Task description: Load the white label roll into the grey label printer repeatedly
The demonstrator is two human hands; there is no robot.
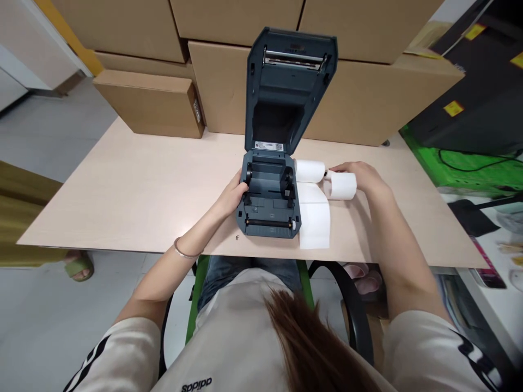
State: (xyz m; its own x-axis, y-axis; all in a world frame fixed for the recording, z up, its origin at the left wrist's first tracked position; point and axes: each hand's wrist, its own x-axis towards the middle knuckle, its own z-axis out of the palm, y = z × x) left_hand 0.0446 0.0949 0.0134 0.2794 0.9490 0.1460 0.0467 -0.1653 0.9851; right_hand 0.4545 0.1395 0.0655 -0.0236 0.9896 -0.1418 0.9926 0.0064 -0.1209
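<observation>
At the centre of the pale table (122, 190), directly ahead of the seated person, stands a dark grey label printer (270, 209) with its lid (288, 81) raised fully toward twelve o'clock, leaving the media bay exposed. The left hand (232, 197) is at the printer's nine o'clock, clasped on the left wall of the base with the thumb over the rim. The right hand (364, 177) is at the printer's three o'clock, laid over the far side of a white label roll (342, 186) that lies on its side on the table, fingertips reaching its left end. Whether the thumb closes underneath is hidden, so a firm grasp on it cannot be confirmed. A second roll (309, 170) lies just beside it toward ten o'clock, close against the printer, and a loose strip of label stock (314, 220) runs from there toward six o'clock. Cardboard boxes (155, 103) are stacked along the table's far edge from ten to two o'clock. Assessment: the roll under the right hand is judged light and fairly firm when wound, but it would roll freely and its outer turns could slacken or crease. It is best held across the barrel or by the two flat ends near the core, not by the free tail.
</observation>
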